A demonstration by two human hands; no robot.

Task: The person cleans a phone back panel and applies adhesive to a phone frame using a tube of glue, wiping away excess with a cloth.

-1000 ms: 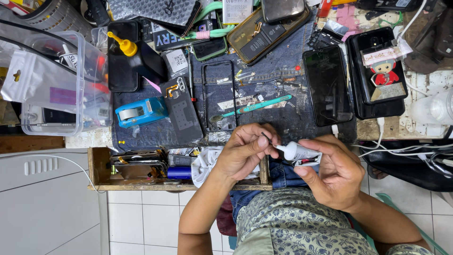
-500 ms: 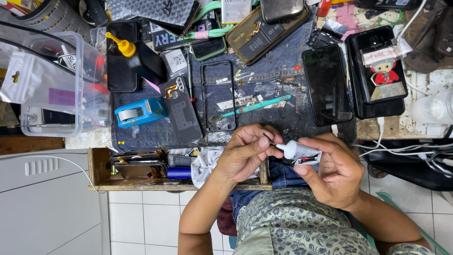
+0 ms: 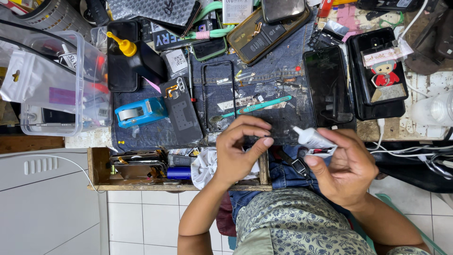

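A small white tube [image 3: 312, 138] is held in the right hand [image 3: 347, 167], pinched between thumb and curled fingers, nozzle pointed up-left toward the left hand [image 3: 240, 151]. The left hand's fingers are bent inward, thumb and forefinger tips brought close together; something tiny may be pinched there, but it cannot be told. The two hands are kept near each other, apart, over the front edge of the denim mat [image 3: 283, 66], above the lap. A teal tool [image 3: 257, 107] is seen on the mat just beyond the left hand, beside a black frame [image 3: 205, 97]. A dark phone [image 3: 327, 85] lies beyond the tube. A blue tape dispenser [image 3: 140, 112] sits to the left, well apart. A white cloth [image 3: 204, 166] is tucked in the wooden tray [image 3: 96, 165] beside the left wrist.
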